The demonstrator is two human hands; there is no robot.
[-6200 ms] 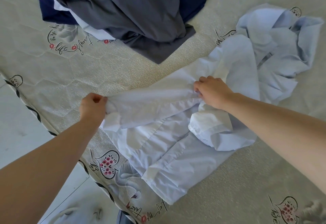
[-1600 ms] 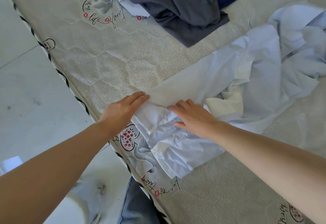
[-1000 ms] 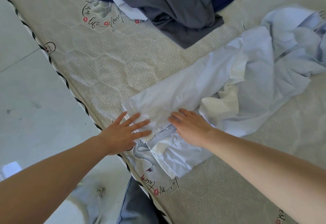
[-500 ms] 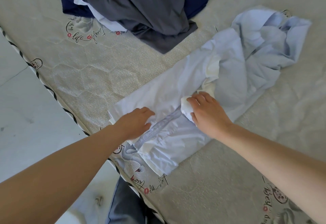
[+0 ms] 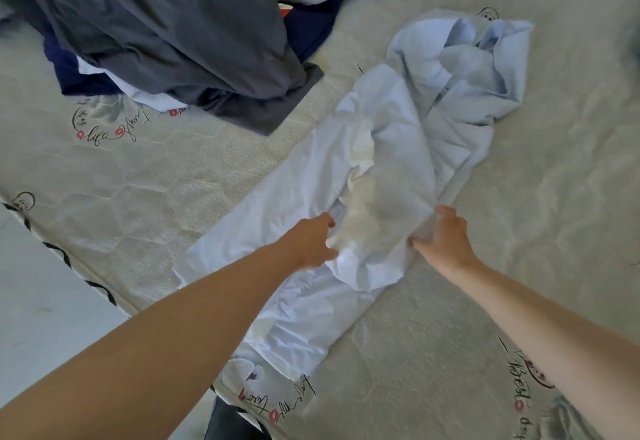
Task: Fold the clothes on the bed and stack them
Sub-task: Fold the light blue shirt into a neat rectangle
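A light blue shirt [image 5: 287,197] lies across the bed from the near edge toward the far right, where its far end [image 5: 460,69] is bunched up. Both hands grip a blurred fold of it in the middle. My left hand [image 5: 308,240] pinches the fold's left side. My right hand [image 5: 441,235] holds its right edge, with fingers curled round the cloth. The fold is lifted a little off the flatter near part of the shirt.
A heap of dark grey [image 5: 166,31], navy and pale clothes lies at the far left of the bed [image 5: 121,176]. The bed's near edge with black piping runs diagonally at lower left, with pale floor [image 5: 38,318] beyond it.
Both hands left the flattened near part of the shirt, moved farther up it and gripped a fold in the middle; that cloth is now raised and blurred with motion.
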